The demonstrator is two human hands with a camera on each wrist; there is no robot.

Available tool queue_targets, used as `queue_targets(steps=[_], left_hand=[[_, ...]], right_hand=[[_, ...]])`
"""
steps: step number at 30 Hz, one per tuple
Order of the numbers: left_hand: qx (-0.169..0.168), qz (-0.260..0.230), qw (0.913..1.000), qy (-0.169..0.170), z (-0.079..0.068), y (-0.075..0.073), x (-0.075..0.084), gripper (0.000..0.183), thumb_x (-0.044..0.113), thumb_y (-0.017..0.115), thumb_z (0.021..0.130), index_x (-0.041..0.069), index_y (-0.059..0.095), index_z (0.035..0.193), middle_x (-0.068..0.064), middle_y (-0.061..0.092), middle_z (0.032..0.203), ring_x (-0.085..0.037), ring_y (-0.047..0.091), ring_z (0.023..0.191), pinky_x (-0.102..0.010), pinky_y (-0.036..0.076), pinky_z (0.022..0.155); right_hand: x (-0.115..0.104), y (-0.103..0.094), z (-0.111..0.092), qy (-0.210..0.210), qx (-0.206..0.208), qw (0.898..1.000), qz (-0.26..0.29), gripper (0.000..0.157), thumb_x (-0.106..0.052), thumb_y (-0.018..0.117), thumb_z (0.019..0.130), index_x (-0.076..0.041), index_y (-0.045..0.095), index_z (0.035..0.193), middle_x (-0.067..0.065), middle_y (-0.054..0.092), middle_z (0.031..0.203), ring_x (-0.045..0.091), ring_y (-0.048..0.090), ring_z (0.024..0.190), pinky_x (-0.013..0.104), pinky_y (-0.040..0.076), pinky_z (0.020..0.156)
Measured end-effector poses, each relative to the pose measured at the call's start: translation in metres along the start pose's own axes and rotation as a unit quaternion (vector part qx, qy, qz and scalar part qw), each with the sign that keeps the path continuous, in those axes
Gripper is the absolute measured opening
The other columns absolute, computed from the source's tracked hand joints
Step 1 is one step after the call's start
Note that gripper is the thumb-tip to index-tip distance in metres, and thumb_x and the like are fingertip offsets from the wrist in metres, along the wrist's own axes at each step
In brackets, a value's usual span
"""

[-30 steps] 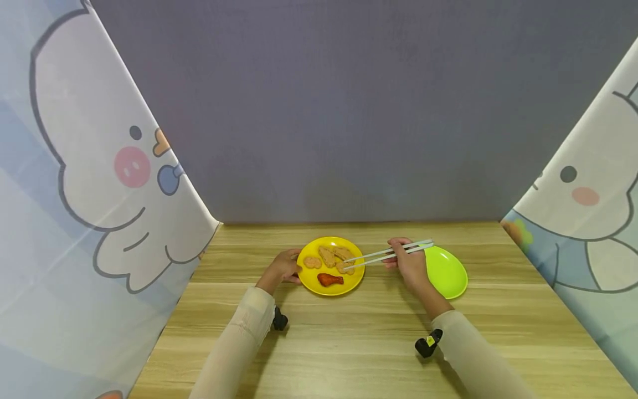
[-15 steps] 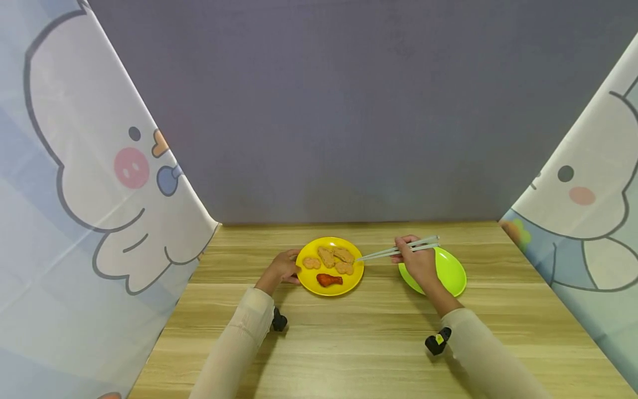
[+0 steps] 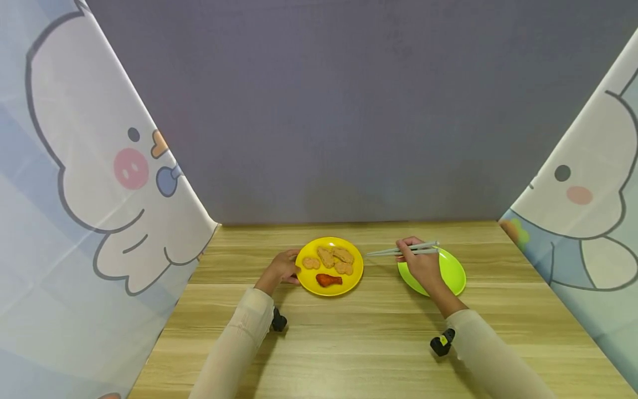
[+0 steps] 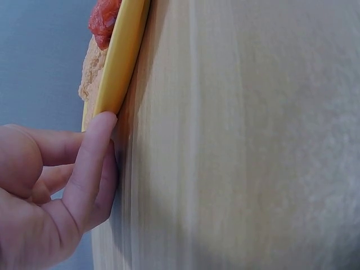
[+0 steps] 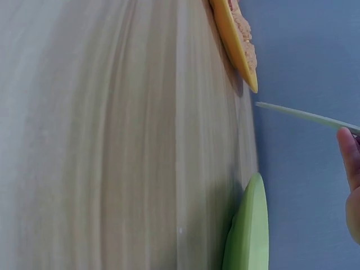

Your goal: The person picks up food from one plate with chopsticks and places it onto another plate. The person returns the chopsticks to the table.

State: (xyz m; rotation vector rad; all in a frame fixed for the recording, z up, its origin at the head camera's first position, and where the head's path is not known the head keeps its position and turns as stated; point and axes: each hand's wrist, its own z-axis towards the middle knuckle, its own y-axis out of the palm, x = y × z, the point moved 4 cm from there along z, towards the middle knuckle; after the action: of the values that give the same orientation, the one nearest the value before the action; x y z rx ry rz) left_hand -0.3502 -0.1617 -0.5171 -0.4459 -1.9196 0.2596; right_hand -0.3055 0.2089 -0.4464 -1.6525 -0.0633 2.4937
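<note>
In the head view my left hand (image 3: pixel 283 266) holds the left rim of a yellow plate (image 3: pixel 350 284), fingertips at its edge; the left wrist view shows the thumb and fingers (image 4: pixel 93 163) against the rim. On the plate lie a red-brown drumstick (image 3: pixel 329 280) and several tan pieces like fried chicken, including a long one (image 3: pixel 343 255) and a nugget (image 3: pixel 311 263). My right hand (image 3: pixel 421 266) grips a pair of pale chopsticks (image 3: pixel 384 252). Their tips point left, close together with no food between them, just right of the yellow plate.
A bright green plate (image 3: pixel 452 270) sits on the wooden table (image 3: pixel 349 343), partly hidden under my right hand and forearm. A grey panel (image 3: pixel 359 122) rises behind the table. Cartoon-printed cloths stand at the left (image 3: pixel 89 166) and right (image 3: pixel 593 221).
The chopstick tips have left the nugget on the yellow plate's right side and moved right, past the rim. My right hand has shifted right, over the green plate. My left hand stays put.
</note>
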Motion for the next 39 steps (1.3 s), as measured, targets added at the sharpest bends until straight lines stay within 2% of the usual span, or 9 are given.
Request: queue_targets(steps=[1,5,8,9,12,16,23,27,39], left_hand=[[0.001,0.001,1.0000,0.000,0.000,0.000,0.000,0.067,-0.008,0.063,0.092,0.016,0.048,0.153,-0.025,0.060,0.130,-0.018,0.068,0.069,-0.030,0.065,0.058],[0.001,-0.001,1.0000,0.000,0.000,0.000,0.000,0.067,-0.008,0.063,0.092,0.017,0.048,0.153,-0.025,0.059,0.133,-0.018,0.068,0.069,-0.030,0.065,0.058],[-0.001,-0.003,1.0000,0.000,0.000,0.000,0.001,0.068,-0.009,0.063,0.092,0.017,0.048,0.153,-0.025,0.059,0.133,-0.018,0.068,0.068,-0.030,0.065,0.057],[-0.001,-0.003,1.0000,0.000,0.000,0.000,0.001,0.068,-0.008,0.063,0.092,0.017,0.048,0.153,-0.025,0.059,0.133,-0.018,0.068,0.068,-0.030,0.065,0.057],[-0.002,-0.001,1.0000,0.001,-0.001,0.000,0.000,0.068,-0.009,0.063,0.092,0.016,0.048,0.153,-0.026,0.059,0.132,-0.018,0.067,0.067,-0.030,0.064,0.057],[-0.003,0.001,1.0000,0.003,-0.001,0.000,0.000,0.067,-0.009,0.063,0.092,0.016,0.048,0.153,-0.026,0.060,0.131,-0.018,0.067,0.067,-0.029,0.064,0.056],[-0.002,-0.001,0.9999,0.012,-0.001,0.000,-0.001,0.065,-0.009,0.061,0.092,0.016,0.050,0.151,-0.024,0.065,0.124,-0.018,0.069,0.069,-0.029,0.064,0.057],[-0.003,-0.002,0.9999,0.011,-0.001,0.000,-0.001,0.065,-0.008,0.061,0.092,0.016,0.050,0.151,-0.022,0.065,0.122,-0.017,0.068,0.069,-0.030,0.065,0.058],[-0.004,-0.007,0.9999,0.010,-0.002,-0.001,0.000,0.066,-0.009,0.061,0.091,0.015,0.049,0.151,-0.023,0.063,0.124,-0.018,0.068,0.069,-0.031,0.065,0.058]], right_hand=[[0.000,0.000,0.000,-0.003,-0.003,1.000,-0.011,0.023,-0.003,0.064,0.099,0.019,0.068,0.094,-0.019,0.070,0.070,-0.001,0.070,0.061,0.035,0.065,0.061],[0.017,-0.002,0.000,-0.021,-0.008,0.997,-0.080,0.020,-0.008,0.068,0.097,0.012,0.072,0.095,0.006,0.077,0.078,0.005,0.073,0.064,0.031,0.065,0.060],[0.026,-0.001,-0.002,-0.076,-0.001,0.985,-0.152,0.012,-0.009,0.074,0.093,0.003,0.076,0.091,0.020,0.075,0.082,0.007,0.072,0.064,0.018,0.061,0.057],[0.023,0.000,-0.004,-0.104,0.001,0.980,-0.170,0.009,-0.007,0.076,0.091,0.001,0.076,0.088,0.016,0.075,0.079,0.009,0.071,0.064,0.014,0.058,0.056],[0.017,0.005,-0.010,-0.194,0.002,0.956,-0.220,0.006,-0.002,0.081,0.083,-0.004,0.076,0.084,0.007,0.074,0.077,0.011,0.069,0.067,0.007,0.052,0.060],[0.012,0.011,-0.016,-0.295,-0.014,0.919,-0.262,0.007,-0.010,0.083,0.083,-0.007,0.076,0.083,0.005,0.074,0.079,0.020,0.069,0.071,0.014,0.056,0.065],[0.012,0.027,-0.028,-0.399,-0.078,0.846,-0.345,0.011,-0.019,0.080,0.087,-0.009,0.075,0.087,0.005,0.071,0.082,0.018,0.069,0.069,0.032,0.061,0.056],[0.015,0.036,-0.038,-0.417,-0.117,0.814,-0.386,0.014,-0.024,0.082,0.085,-0.012,0.075,0.086,0.002,0.069,0.083,0.015,0.068,0.068,0.027,0.060,0.056],[0.015,0.052,-0.058,-0.353,-0.214,0.784,-0.463,0.015,-0.006,0.084,0.080,-0.012,0.073,0.088,0.002,0.064,0.090,0.013,0.064,0.076,0.026,0.059,0.062]])
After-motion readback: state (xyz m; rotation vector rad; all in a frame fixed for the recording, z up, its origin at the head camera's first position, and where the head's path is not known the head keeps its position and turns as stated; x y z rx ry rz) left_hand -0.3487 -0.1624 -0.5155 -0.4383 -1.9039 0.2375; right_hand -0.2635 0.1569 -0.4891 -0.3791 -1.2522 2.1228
